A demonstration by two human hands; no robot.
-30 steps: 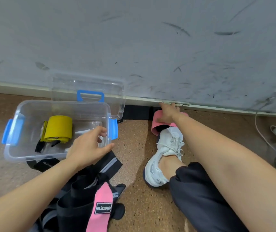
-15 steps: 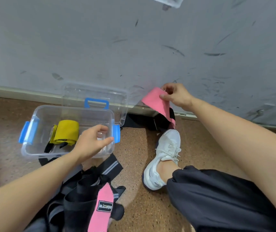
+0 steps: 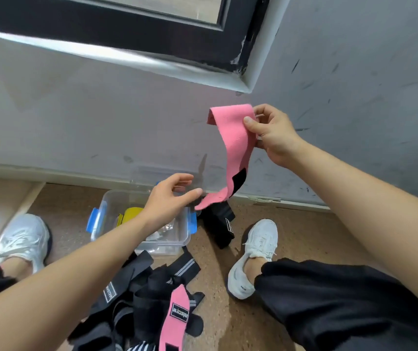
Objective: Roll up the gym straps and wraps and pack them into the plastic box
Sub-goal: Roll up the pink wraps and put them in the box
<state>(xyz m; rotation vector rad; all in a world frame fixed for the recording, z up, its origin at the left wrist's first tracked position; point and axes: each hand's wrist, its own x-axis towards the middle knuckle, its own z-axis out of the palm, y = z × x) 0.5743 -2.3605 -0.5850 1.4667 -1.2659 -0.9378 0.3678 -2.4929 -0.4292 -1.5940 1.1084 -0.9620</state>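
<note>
Right hand (image 3: 271, 134): was raised in front of the wall at the right, and its fingers (image 3: 249, 122) pinched the top end of the pink wrap (image 3: 235, 148), thumb on the front.
Pink wrap: hung down and leftward from that grip with its top edge folded over and a black patch partway down. Whether its lower tip touched the left hand could not be told.
Left hand (image 3: 169, 198): was held over the plastic box (image 3: 167, 245), fingers (image 3: 185, 178) loosely spread and holding nothing.
Plastic box: stood open on the floor near the wall, largely hidden behind the left wrist and forearm.
Yellow roll (image 3: 131, 215): lay in the box's left part, half covered by the wrist.
Other contents: were pale and glinting, too blurred to name.
Lid (image 3: 147, 173): was clear and leaned against the wall behind the box, barely discernible.
Black strap (image 3: 220, 224): lay on the floor just right of the box.
Strap pile (image 3: 152, 282): was a near tangle of black straps with a second pink wrap (image 3: 177, 312) on it, cut off by the bottom edge.
</note>
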